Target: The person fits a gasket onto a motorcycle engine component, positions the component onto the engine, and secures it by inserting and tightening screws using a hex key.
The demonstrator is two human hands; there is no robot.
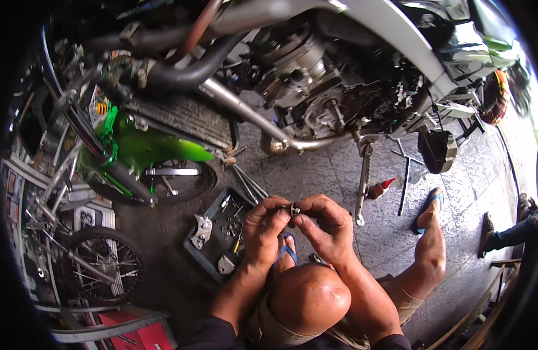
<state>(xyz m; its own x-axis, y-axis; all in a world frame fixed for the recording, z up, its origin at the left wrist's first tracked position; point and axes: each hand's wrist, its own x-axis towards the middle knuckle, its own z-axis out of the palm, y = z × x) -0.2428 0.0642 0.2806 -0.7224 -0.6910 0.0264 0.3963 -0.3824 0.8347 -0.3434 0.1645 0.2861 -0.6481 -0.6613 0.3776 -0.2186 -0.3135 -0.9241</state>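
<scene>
My left hand (265, 229) and my right hand (329, 227) meet above my knee. Their thumbs and fingers pinch a small metal part (294, 210) between them; it is too small for me to tell its kind. Beyond my hands stands a motorcycle with its engine (324, 96) exposed and a shaft sticking out of the side. Left of my left wrist, a dark tray (206, 261) lies on the floor. It contains a metal bracket (201, 231), a silver plate (225, 265) and several small fasteners.
The motorcycle's side stand (363, 186) reaches the tiled floor. Right of it lie a bottle with a red tip (381, 188) and a T-handle wrench (405, 185). A green fender (146, 143) and a spoked wheel (103, 263) are at left. Another person's leg (511, 231) shows at far right.
</scene>
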